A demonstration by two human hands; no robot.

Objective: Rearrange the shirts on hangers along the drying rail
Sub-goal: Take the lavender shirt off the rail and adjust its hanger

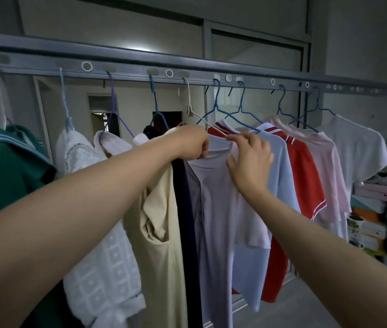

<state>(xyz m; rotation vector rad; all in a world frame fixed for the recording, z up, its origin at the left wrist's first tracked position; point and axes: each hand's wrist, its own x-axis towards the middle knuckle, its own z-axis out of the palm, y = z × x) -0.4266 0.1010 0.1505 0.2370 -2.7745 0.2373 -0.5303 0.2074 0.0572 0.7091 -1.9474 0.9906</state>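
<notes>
A grey drying rail point(126, 58) runs across the top with several shirts on hangers. In the middle hangs a pale lilac shirt point(213, 200) on a white hanger point(191, 110). My left hand point(191, 143) is shut on the shirt's left shoulder at the collar. My right hand point(250, 157) pinches the right arm of the white hanger and the collar edge. To the right hang a light blue shirt point(280, 166), a red shirt point(306, 176), a pink shirt point(327, 166) and a white shirt point(358, 147). Left of it hang a cream top point(159, 228), a white lace top point(102, 261) and a green shirt point(5, 171).
The rail has ring holes point(86, 66) along its face. Stacked boxes and books point(374, 216) stand at the right against the wall. A dark navy garment point(185, 209) hangs between the cream top and the lilac shirt. Grey floor point(289, 304) shows below.
</notes>
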